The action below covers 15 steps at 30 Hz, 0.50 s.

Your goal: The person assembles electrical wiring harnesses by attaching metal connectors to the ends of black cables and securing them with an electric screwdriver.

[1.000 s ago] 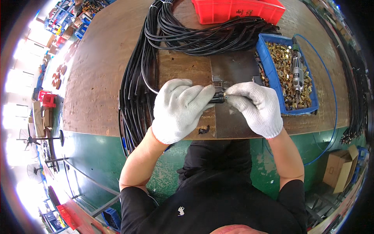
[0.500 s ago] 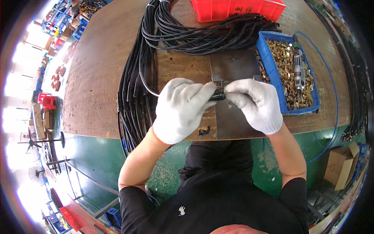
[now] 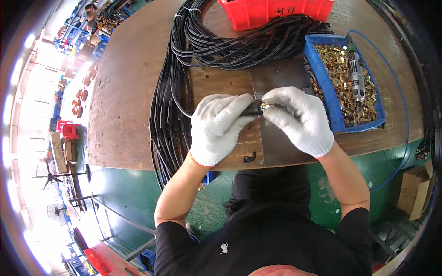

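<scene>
Above the table's near edge, my white-gloved left hand (image 3: 216, 129) closes around the black sleeve (image 3: 252, 109) at a cable's end. That cable (image 3: 177, 103) runs out behind the hand toward the bundle on the left. At the sleeve's tip shows a small brass-coloured metal piece (image 3: 265, 106). My right hand (image 3: 301, 122), also gloved, pinches this piece between thumb and forefinger. The two hands nearly meet there. Whether the piece sits inside the sleeve or only against it, I cannot tell.
A thick bundle of black cables (image 3: 221, 50) curves over the table (image 3: 124, 115). On the right a blue bin (image 3: 325, 94) holds many brass-coloured parts, with a power tool (image 3: 356, 76) and its blue hose on top. A red bin (image 3: 276, 11) stands behind. A black scrap (image 3: 249, 158) lies near the edge.
The brass-coloured piece now shows more plainly between my right fingertips and the sleeve. My right thumb and forefinger have shifted their hold. The whole view has turned slightly.
</scene>
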Each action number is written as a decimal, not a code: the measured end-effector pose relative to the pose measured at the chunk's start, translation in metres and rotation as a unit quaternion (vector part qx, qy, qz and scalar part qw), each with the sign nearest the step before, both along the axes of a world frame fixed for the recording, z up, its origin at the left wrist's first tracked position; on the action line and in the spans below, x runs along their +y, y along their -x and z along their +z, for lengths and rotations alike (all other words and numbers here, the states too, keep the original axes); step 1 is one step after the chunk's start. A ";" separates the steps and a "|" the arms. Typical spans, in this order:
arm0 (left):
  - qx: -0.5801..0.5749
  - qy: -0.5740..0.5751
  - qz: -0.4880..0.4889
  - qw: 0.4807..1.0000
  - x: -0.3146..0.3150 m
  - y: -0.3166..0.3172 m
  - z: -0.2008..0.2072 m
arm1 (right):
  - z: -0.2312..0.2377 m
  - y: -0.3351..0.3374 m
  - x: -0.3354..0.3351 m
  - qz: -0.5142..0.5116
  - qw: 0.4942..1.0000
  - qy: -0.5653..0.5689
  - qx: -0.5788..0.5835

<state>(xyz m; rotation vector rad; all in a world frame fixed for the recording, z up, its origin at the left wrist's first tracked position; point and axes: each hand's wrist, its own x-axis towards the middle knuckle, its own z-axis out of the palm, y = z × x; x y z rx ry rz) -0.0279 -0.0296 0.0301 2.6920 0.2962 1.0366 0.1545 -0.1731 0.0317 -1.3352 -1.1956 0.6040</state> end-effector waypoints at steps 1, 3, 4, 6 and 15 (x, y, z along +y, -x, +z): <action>-0.001 0.000 0.002 1.000 0.000 0.002 0.000 | -0.001 0.001 0.002 0.000 1.000 -0.003 0.003; -0.002 0.002 0.001 1.000 -0.002 0.002 -0.002 | -0.002 -0.001 0.000 -0.003 0.994 -0.061 -0.085; 0.003 0.005 0.007 1.000 -0.002 0.002 -0.001 | -0.002 0.000 -0.001 -0.004 0.995 -0.062 -0.084; 0.011 0.005 0.012 1.000 0.001 0.005 -0.004 | 0.002 0.004 -0.004 -0.026 0.997 -0.069 -0.033; -0.009 0.177 0.040 0.983 0.012 0.028 -0.017 | 0.026 0.018 -0.008 0.003 0.995 -0.102 -0.015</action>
